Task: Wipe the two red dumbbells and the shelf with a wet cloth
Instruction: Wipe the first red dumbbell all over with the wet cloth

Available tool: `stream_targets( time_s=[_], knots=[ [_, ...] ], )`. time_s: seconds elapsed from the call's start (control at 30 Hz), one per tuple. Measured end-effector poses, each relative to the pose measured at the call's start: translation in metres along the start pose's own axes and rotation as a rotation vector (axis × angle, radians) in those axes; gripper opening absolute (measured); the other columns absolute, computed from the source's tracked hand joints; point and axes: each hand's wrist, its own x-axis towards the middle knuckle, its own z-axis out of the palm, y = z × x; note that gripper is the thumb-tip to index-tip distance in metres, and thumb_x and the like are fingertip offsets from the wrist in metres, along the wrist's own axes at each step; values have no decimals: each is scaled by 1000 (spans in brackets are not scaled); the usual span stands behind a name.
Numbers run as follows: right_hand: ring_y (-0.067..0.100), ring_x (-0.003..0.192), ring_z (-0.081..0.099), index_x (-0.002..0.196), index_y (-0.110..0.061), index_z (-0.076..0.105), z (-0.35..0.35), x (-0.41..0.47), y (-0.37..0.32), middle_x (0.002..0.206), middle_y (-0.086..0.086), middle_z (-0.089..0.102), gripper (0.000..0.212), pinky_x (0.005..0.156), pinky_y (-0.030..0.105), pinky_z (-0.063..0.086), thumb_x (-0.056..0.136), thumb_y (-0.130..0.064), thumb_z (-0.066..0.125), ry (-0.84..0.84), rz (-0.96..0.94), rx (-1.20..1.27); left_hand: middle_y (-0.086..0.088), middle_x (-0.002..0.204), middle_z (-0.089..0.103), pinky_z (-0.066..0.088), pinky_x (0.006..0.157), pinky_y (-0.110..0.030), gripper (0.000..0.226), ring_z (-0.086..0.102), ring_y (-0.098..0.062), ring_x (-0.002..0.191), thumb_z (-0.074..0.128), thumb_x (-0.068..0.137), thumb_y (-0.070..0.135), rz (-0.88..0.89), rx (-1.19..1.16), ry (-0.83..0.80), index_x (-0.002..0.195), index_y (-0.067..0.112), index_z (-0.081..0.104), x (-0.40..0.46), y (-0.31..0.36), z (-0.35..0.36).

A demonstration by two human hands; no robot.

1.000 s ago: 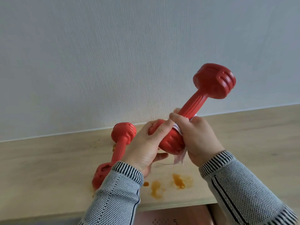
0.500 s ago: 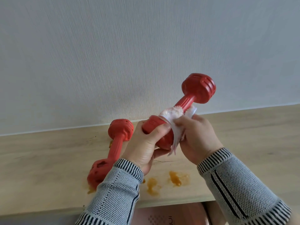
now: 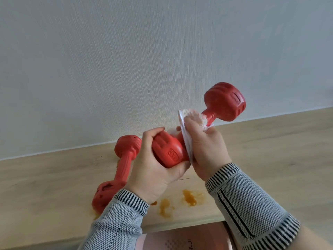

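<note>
A red ribbed plastic dumbbell [image 3: 223,103] is held in the air above the pale wooden shelf [image 3: 270,159], tilted with its far head up to the right; the left hand [image 3: 153,168] curls its fingers round the near head; the right hand [image 3: 203,147] wraps a white wet cloth [image 3: 189,116] round the handle, fingers closed on it. A second red dumbbell [image 3: 124,163] lies on the shelf to the left, its far head near the grey-white textured wall [image 3: 126,60]; orange-brown stains [image 3: 189,197] mark the shelf near its front edge, beneath the hands; both sleeves are grey knit with striped cuffs [image 3: 223,175].
</note>
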Motion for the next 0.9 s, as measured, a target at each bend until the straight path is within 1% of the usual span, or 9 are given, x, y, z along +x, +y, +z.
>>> stream_targets(
  time_s=[0.17, 0.23, 0.33, 0.43, 0.5, 0.57, 0.7, 0.8, 0.9],
  knots=[
    [23, 61, 68, 85, 0, 64, -13, 5, -3, 74, 16, 71, 20, 68, 40, 54, 89, -19, 60, 121, 50, 190, 16, 103, 62, 54, 75, -18, 82, 65, 0, 87, 93, 51, 30, 8, 118, -40, 116, 46, 46, 0, -2, -3],
    [21, 65, 69, 80, -5, 62, -18, 10, -5, 78, 12, 70, 15, 73, 43, 57, 86, -19, 64, 137, 87, 353, 11, 96, 68, 58, 69, -26, 75, 69, -8, 82, 88, 46, 38, -160, -80, -92, 113, 38, 54, 3, 3, -3],
    [23, 70, 68, 84, -8, 61, -22, 18, -10, 85, 10, 66, 26, 70, 40, 57, 71, -26, 75, 31, 156, 543, -17, 93, 69, 58, 53, -31, 67, 69, -26, 69, 83, 54, 42, -644, -661, -240, 110, 10, 64, 5, 12, -3],
    [20, 64, 66, 78, -12, 60, -22, 20, -13, 76, 3, 62, 27, 69, 36, 57, 66, -31, 75, -58, 175, 539, -27, 99, 65, 55, 44, -28, 79, 66, -30, 61, 75, 56, 55, -867, -857, -340, 112, 0, 67, 3, 17, -7],
    [21, 58, 66, 73, -12, 57, -21, 23, -14, 68, 2, 59, 22, 69, 37, 57, 78, -27, 71, -1, 178, 498, -24, 96, 67, 55, 46, -28, 73, 67, -29, 64, 81, 57, 52, -783, -781, -333, 110, 4, 68, 5, 14, -6],
    [24, 58, 68, 78, -8, 56, -23, 27, -15, 68, 5, 60, 22, 76, 46, 57, 85, -25, 68, 110, 204, 460, -12, 86, 71, 56, 54, -28, 58, 68, -22, 69, 79, 52, 48, -518, -518, -256, 100, 17, 70, 6, 13, -1],
    [26, 70, 72, 93, -8, 62, -31, 30, -12, 74, 6, 67, 29, 82, 54, 54, 80, -31, 74, 224, 292, 415, 13, 112, 61, 47, 84, -12, 84, 61, 1, 99, 85, 49, 46, 58, 271, -90, 121, 39, 43, 6, -6, 2],
    [25, 62, 70, 93, -9, 61, -33, 30, -11, 76, 6, 65, 22, 70, 47, 57, 84, -27, 70, 201, 261, 427, 14, 110, 62, 49, 84, -15, 85, 62, 0, 98, 88, 50, 43, 12, 207, -100, 123, 40, 45, 6, -10, 3],
    [19, 56, 67, 81, -10, 60, -33, 31, -14, 74, 3, 63, 16, 60, 33, 57, 88, -24, 60, 70, 210, 461, 1, 91, 73, 57, 68, -27, 71, 69, -16, 82, 79, 48, 52, -358, -297, -198, 111, 25, 62, 9, 3, 3]
  ],
)
